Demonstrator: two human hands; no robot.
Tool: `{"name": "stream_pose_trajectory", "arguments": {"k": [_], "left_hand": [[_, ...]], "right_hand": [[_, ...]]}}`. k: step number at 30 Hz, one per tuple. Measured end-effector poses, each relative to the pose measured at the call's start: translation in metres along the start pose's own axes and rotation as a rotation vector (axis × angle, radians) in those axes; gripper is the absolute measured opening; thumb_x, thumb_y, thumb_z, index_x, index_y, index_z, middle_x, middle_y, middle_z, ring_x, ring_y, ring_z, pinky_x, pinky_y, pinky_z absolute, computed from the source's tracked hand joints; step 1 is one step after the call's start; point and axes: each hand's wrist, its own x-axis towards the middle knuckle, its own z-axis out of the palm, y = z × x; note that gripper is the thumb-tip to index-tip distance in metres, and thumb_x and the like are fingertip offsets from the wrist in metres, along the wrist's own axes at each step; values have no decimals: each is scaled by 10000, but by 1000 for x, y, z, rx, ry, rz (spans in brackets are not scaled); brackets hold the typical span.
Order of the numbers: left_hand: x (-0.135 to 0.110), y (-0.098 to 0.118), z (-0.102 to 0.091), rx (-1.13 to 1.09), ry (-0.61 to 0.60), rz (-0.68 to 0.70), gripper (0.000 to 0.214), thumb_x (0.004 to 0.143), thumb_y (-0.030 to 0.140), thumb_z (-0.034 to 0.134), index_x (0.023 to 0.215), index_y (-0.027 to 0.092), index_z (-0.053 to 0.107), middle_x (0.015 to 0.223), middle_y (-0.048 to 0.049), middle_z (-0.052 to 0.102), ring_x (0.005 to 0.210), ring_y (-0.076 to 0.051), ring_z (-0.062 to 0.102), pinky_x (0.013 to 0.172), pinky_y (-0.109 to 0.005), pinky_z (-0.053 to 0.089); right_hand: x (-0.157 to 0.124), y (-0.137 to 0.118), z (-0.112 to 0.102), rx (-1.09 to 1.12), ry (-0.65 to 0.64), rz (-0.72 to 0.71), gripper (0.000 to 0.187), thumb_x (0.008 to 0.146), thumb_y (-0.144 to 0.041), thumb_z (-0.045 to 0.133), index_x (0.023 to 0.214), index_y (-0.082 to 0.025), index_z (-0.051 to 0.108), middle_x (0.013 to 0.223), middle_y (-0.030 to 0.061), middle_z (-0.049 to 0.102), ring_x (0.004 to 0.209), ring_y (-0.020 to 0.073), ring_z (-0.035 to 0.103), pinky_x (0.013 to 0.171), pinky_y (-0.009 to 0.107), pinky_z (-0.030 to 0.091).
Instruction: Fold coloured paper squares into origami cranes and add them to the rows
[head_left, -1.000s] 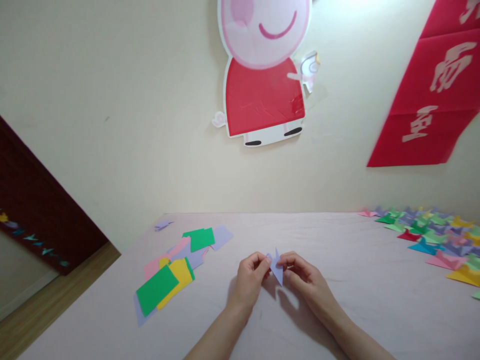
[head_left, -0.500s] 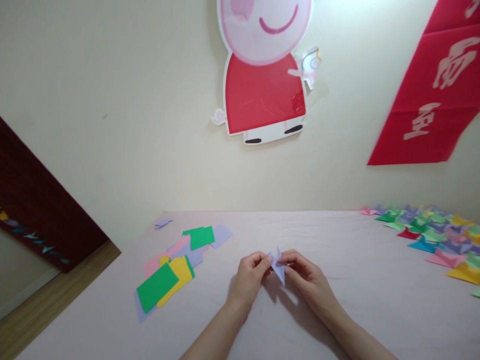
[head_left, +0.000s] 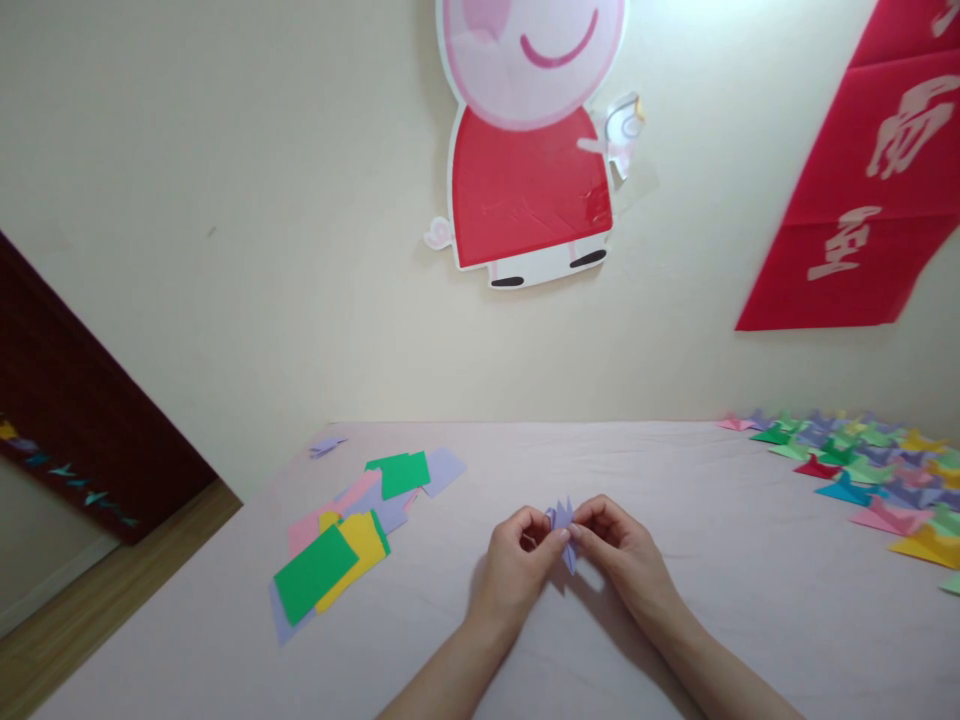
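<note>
A small lilac origami crane (head_left: pixel 563 517) is pinched between my two hands, just above the pale cloth-covered table (head_left: pixel 480 660). My left hand (head_left: pixel 517 560) grips its left side with thumb and forefinger. On the other side, the thumb and fingers of my right hand (head_left: pixel 616 545) are closed on it. Narrow points of the folded paper stick up between the fingertips, and one point hangs below them. My fingers cover much of its middle.
Loose paper sheets in green (head_left: pixel 315 575), yellow, pink and lilac lie at the left. A folded lilac piece (head_left: pixel 328 447) rests behind them. Rows of colourful folded paper cranes (head_left: pixel 855 490) stand at the far right. The wall (head_left: pixel 300 300) rises behind the table.
My left hand has moved right, closer to my right hand. The lilac crane has turned, and its points now look narrower and bunched together between the fingers.
</note>
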Motion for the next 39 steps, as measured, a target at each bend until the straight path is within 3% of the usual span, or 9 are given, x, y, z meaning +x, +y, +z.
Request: {"name": "stream_pose_trajectory", "arguments": {"k": [8,11,16,24,34,39], "left_hand": [[0,-5,3,-66,46,33,236,733,351,681,642,178,551,594,42,508,554,-112,413,557,-231,325],[1,-8,4,-95,52,55,208,743,348,674,673,177,578,598,35,549,556,-120,457,566,-235,354],[1,-10,5,-113,86,110,168,747,328,686,772,165,656,772,-29,675,714,-173,581,673,-264,428],[1,-14,6,-147,127,150,126,736,257,693,755,171,603,831,-32,652,762,-173,577,706,-265,432],[-1,-14,7,-196,180,71,181,694,219,701,743,188,529,701,41,540,657,-119,510,634,-221,399],[-2,-8,5,-251,151,-22,337,666,198,724,871,221,458,715,58,562,667,-117,551,628,-207,416]], "right_hand": [[1,8,2,25,43,-33,398,677,-468,791,906,-204,601,718,-8,580,677,167,566,631,276,475],[1,7,0,-49,-6,-40,319,721,-472,742,834,-197,626,778,11,587,737,181,565,680,291,465],[2,6,-1,-124,-11,-146,272,737,-451,724,686,-200,634,804,11,554,773,179,525,685,277,424],[0,5,1,21,-65,-19,276,723,-441,758,722,-192,640,761,15,630,763,183,560,737,295,441],[-1,7,3,13,38,-17,338,647,-421,812,704,-200,562,674,-23,555,656,149,516,615,257,418],[2,8,2,37,0,31,415,643,-421,800,932,-216,583,696,-31,572,657,158,543,621,270,434]]}}
